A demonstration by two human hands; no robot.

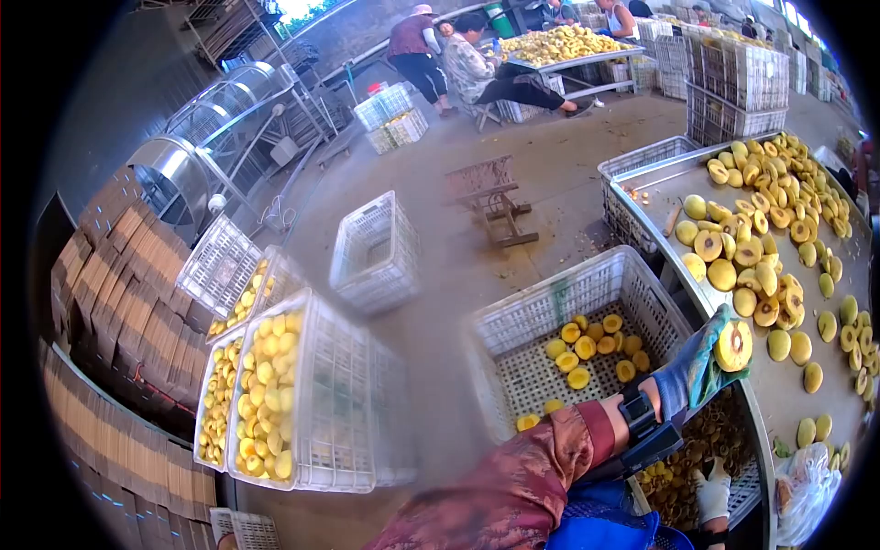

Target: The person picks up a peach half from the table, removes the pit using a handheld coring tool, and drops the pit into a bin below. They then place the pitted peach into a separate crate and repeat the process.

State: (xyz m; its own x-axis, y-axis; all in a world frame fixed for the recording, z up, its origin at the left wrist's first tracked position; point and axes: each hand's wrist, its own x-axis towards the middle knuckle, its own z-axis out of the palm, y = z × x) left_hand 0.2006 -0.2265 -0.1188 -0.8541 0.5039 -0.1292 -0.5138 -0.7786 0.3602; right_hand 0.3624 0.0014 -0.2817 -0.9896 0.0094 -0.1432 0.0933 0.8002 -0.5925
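Observation:
My left hand, in a blue-green glove, is closed on a halved yellow peach, its cut face with a brown centre turned toward me. It is at the near edge of the metal table, where many peach halves lie in a heap. Lower down, my right hand wears a white glove, fingers curled; what they hold, if anything, I cannot make out. Beneath it is a crate of brown pits and scraps. A grey plastic crate beside my left forearm contains several peach halves.
Crates full of peaches stand at the left, beside stacked flat cardboard. A white crate and a low wooden stool stand on the floor. A clear plastic bag lies at lower right. People work at a far table.

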